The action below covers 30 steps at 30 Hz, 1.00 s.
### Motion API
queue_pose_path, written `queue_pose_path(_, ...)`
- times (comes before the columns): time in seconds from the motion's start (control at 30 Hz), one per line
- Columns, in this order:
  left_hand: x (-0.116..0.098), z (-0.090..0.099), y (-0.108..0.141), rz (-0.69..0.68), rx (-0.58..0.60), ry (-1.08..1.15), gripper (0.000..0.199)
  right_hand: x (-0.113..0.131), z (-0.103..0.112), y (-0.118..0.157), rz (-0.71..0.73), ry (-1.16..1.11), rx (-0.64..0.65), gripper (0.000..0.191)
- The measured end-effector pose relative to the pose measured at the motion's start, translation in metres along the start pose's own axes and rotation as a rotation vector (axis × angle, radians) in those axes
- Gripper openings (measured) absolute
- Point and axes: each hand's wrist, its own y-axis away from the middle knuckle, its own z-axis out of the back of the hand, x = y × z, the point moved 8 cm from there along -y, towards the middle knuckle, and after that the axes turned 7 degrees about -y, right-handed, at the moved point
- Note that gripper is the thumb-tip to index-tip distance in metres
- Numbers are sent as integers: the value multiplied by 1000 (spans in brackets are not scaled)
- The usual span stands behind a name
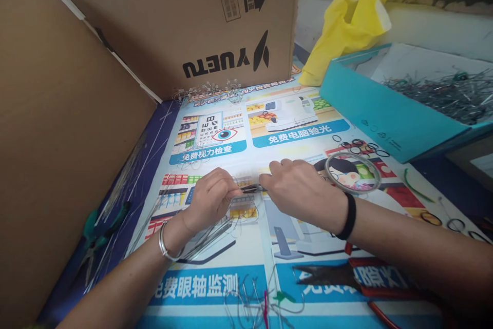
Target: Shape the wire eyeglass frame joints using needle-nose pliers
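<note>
My left hand (213, 198) is closed in a pinch on thin metal wire, most of it hidden by the fingers. Facing it, my right hand (302, 190) is wrapped palm down round what look like small pliers (252, 189). Their dark narrow jaws point left and meet the wire at my left fingertips; the handles are hidden under my palm. Fine wire loops hang below the jaws. Beneath my left wrist lies a bundle of straight wires (206, 242). A ring-shaped coil (379, 177) lies beside my right wrist.
Cardboard walls (154, 21) stand left and behind. At right, a teal box (370, 108) holds many wire pieces, near a yellow bag (346, 26). Teal-handled pliers (92, 239) lie left; red-handled cutters (358, 275) lie front right. Bent wires (256, 301) and black rings (358, 143) are scattered about.
</note>
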Motion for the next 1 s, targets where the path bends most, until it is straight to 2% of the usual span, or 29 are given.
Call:
queue_pose_path(0.27,-1,0,-1,-17,2,-41,10,1,6,1,1,35,3,16)
queue_pose_path(1.0,-2,-1,-2,-12,32,-38,11,2,5,1,5,23,0,16)
